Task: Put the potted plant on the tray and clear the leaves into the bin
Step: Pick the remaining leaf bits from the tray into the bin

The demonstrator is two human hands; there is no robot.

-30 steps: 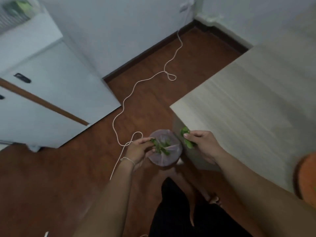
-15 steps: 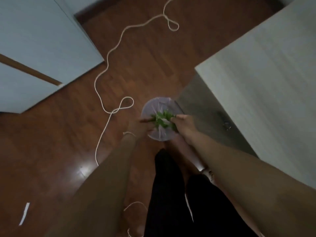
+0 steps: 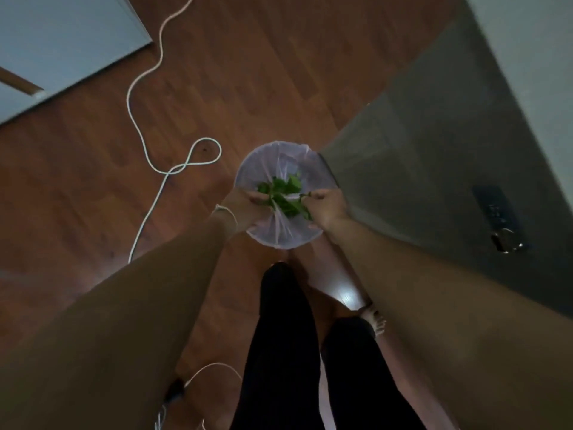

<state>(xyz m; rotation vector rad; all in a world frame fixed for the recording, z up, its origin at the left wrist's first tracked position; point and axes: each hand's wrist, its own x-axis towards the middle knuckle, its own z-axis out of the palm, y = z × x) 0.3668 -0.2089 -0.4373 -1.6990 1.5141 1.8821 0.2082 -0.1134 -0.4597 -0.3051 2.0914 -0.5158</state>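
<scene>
A round bin (image 3: 280, 146) lined with a pale plastic bag stands on the wooden floor beside the table's side panel. Both my hands are over its opening. My left hand (image 3: 245, 204) and my right hand (image 3: 328, 207) face each other with fingers pinched on a bunch of green leaves (image 3: 283, 193) between them. The leaves hang above the middle of the bin; whether some lie in the bag I cannot tell. The potted plant and the tray are out of view.
A white cable (image 3: 138, 91) loops over the floor left of the bin. A white cabinet (image 3: 62, 41) fills the top left. The table's grey side (image 3: 434, 150) rises on the right, with a dark fitting (image 3: 496, 209) on it. My legs (image 3: 285, 336) stand just behind the bin.
My right hand has carried its leaves from the table corner to above the bin and met my left hand there. My head has tipped down, so the bin looks larger.
</scene>
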